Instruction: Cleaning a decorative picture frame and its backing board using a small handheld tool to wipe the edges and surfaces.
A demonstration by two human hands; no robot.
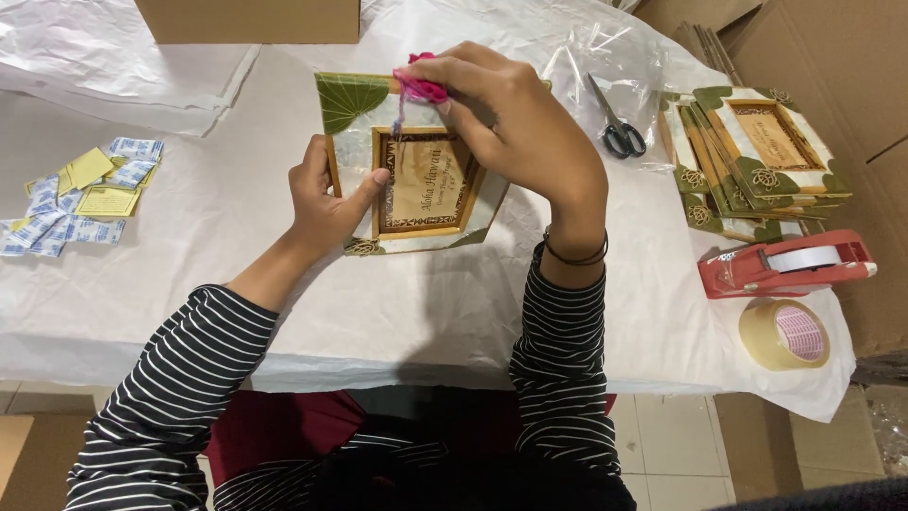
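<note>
Picture frame [416, 180] held tilted just above the paper-covered table [189, 237], near the middle of its far half. Left hand [326, 203] clamped on the frame's left side, thumb pressed onto the inner wooden border, fingers behind and out of sight. Right hand [506, 123] arched over the top edge, fingertips pinched narrow on a pink wad [419, 85], perhaps cloth or tissue, pressed against the upper rim; a thin pale thread or strip hanging from it over the frame's face. Frame likely light and stiff: flat, rectangular, pearly shell-like panels, green leaf-patterned corners, a small carved flower at the bottom left, a tan wooden inner border around a printed insert. Glossy panels probably slippery and the inlay easily chipped, so best gripped by the edges and the wooden border, not by the corner ornaments. Pink wad soft and crushable, easily handled with a light pinch. To the right, a stack of matching frames [757, 166] lying fanned, black-handled scissors [615, 128] on crinkled clear plastic, a red tape dispenser [785, 265] and a roll of tan tape [785, 334] near the table's edge. To the left, a loose heap of yellow and blue-white paper sachets [80, 199]. Cardboard box [246, 19] at the far side.
</note>
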